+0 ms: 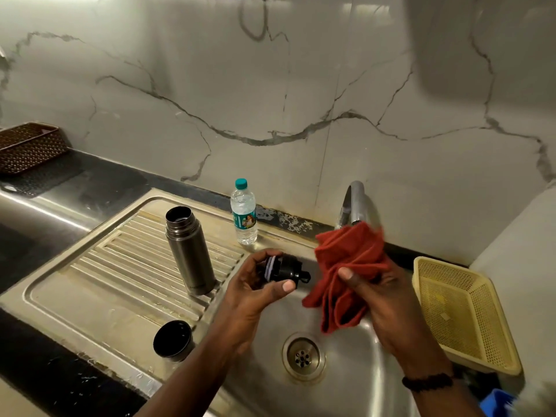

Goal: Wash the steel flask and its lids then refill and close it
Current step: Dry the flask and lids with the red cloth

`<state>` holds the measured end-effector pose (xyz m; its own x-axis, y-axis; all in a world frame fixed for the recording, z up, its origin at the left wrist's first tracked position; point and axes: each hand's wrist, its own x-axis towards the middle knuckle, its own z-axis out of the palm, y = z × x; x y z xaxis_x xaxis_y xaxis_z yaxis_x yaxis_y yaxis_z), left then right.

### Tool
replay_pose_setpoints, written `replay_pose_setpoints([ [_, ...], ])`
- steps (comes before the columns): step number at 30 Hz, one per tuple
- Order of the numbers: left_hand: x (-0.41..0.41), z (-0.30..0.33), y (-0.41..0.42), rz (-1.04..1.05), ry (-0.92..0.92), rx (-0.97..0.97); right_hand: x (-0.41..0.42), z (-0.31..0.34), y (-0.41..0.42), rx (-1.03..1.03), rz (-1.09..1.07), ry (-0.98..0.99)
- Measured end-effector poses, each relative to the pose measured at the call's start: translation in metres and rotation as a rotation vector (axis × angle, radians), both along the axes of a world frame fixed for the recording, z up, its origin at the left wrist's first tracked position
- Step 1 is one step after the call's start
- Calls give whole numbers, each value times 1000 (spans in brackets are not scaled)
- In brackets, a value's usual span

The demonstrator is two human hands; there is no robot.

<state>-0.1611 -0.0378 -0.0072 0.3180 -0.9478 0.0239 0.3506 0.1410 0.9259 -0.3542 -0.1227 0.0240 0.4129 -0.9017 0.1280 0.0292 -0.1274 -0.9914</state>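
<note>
Steel drainboard (90,284) is where the open flask (188,251) is stood upright; black stopper lid (284,267) is gripped by the left hand (258,293), red cloth (349,272) bunched in the right hand (382,302), over the sink (355,365).

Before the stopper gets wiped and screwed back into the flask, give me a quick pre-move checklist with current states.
1. Inner stopper held securely: ok, left hand grips it above the sink basin.
2. Red cloth ready: ok, right hand holds it bunched beside the stopper.
3. Steel flask upright and open: ok, standing on the drainboard.
4. Flask refilled: cannot tell, its inside is dark.
5. Outer cup lid within reach: ok, on the drainboard's near edge.
6. Water bottle available: ok, capped, behind the flask.
</note>
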Motion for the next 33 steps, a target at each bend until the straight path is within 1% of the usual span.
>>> replay_pose_setpoints([
  [2, 2, 3, 1, -50, -99, -12, 4, 10, 4, -212, 140, 191],
  [4, 3, 6, 1, -62, -207, -25, 8, 12, 5, -365, 234, 284],
  [5, 3, 7, 1, -53, -247, -32, 10, 14, 6, -363, 246, 280],
  [8, 2, 14, 3, -42, -331, -55, 13, 23, 5, -129, 180, 195],
  [9, 3, 15, 4, -45, -356, -69, 13, 25, 5, -105, 167, 199],
  [12, 5, 16, 2, -45, -381, -96, 12, 19, 8, -134, 148, 217],
  [13, 4, 15, 0, -30, -362, -90, 13, 20, 12, -182, 154, 236],
  [14, 2, 15, -1, -10, -342, -80, 13, 20, 16, -281, 168, 275],
  [16, -1, 13, -1, 22, -323, -65, 15, 19, 19, -558, 196, 372],
  [17, -2, 12, 0, 25, -330, -66, 17, 16, 19, -650, 199, 368],
  [18, -2, 12, 1, 18, -339, -72, 18, 16, 18, -600, 190, 331],
  [20, -1, 9, 3, -3, -327, -94, 18, 18, 17, -366, 142, 234],
  [21, -1, 7, 4, -9, -308, -110, 18, 20, 16, -232, 126, 210],
  [22, -2, 6, 4, -8, -293, -123, 18, 20, 14, -147, 112, 212],
  [24, -4, 5, 3, 18, -299, -141, 19, 22, 9, -76, 96, 228],
  [26, -4, 5, 3, 67, -368, -164, 20, 23, 7, -20, 143, 228],
  [30, 4, 7, 0, 146, -655, -203, 17, 18, 12, 299, 257, 72],
  [33, 3, 8, -2, 154, -742, -214, 16, 14, 9, 413, 293, 23],
])
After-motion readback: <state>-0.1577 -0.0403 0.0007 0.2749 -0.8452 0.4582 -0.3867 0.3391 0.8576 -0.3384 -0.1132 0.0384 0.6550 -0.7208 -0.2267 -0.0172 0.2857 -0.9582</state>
